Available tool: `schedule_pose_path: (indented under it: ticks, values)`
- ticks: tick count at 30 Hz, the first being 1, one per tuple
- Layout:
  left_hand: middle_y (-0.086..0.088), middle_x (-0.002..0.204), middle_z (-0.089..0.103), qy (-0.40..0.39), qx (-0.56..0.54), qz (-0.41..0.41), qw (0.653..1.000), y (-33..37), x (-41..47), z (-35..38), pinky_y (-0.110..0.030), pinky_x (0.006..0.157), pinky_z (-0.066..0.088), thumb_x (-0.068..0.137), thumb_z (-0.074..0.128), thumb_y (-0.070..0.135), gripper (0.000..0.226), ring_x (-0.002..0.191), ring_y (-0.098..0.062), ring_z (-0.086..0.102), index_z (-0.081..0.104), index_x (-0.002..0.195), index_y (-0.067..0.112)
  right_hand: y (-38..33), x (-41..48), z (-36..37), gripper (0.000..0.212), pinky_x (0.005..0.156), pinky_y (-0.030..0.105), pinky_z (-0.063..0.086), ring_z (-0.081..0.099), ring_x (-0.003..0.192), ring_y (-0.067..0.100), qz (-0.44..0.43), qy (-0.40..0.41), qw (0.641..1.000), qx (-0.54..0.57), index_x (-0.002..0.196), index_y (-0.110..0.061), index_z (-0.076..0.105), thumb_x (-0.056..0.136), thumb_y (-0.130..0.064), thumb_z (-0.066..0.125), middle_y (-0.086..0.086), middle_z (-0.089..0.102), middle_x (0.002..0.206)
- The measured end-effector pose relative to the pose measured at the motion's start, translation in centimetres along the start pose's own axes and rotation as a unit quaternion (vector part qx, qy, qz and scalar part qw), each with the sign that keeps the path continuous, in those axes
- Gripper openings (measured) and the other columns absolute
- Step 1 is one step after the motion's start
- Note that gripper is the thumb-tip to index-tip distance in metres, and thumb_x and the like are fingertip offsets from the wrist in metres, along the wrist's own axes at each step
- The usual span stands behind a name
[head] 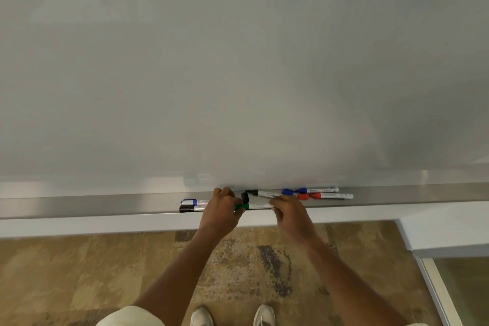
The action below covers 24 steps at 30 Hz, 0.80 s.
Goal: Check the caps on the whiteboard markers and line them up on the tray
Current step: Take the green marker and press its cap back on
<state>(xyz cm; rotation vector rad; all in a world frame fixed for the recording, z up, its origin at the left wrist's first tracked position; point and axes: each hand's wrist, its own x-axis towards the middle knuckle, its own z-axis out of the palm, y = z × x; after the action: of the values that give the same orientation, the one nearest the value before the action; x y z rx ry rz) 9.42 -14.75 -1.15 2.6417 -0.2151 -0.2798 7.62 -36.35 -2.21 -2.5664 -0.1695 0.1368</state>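
Note:
A green-capped marker [258,206] lies across the front of the metal tray [105,204]. My left hand [221,210] grips its green cap end. My right hand [289,213] holds the white barrel at the other end. Behind it a black marker [264,193] lies tilted, with a loose black cap [244,197] by its tip. To the right lie a blue marker [315,190] and a red marker [330,196], each with a matching loose cap beside it. On the left, a blue-capped marker [193,202] and a black-capped marker [190,209] lie side by side.
The whiteboard [238,74] fills the view above the tray. A white ledge [105,225] runs under the tray. Patterned carpet [79,272] and my white shoes [232,315] are below. A glass panel frame [434,288] stands at the lower right.

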Motion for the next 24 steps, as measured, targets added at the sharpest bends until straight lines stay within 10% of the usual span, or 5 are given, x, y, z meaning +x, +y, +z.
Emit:
schedule_pose_path:
  ticks: [24]
  values:
    - [-0.001,0.119,0.071,0.058,-0.015,-0.015,0.998,-3.7,-1.0,-2.1,-0.038,0.084,0.055,0.094,0.067,0.019,0.027,0.109,-0.026,0.058,0.075,0.120,0.016,-0.5,0.8,-0.6,0.023,0.096,0.038,0.053,0.059,0.108,0.024,-0.044,0.060,0.994,-0.085,0.111,-0.007,0.072,0.090,-0.003,0.063,0.007,0.070,0.111]
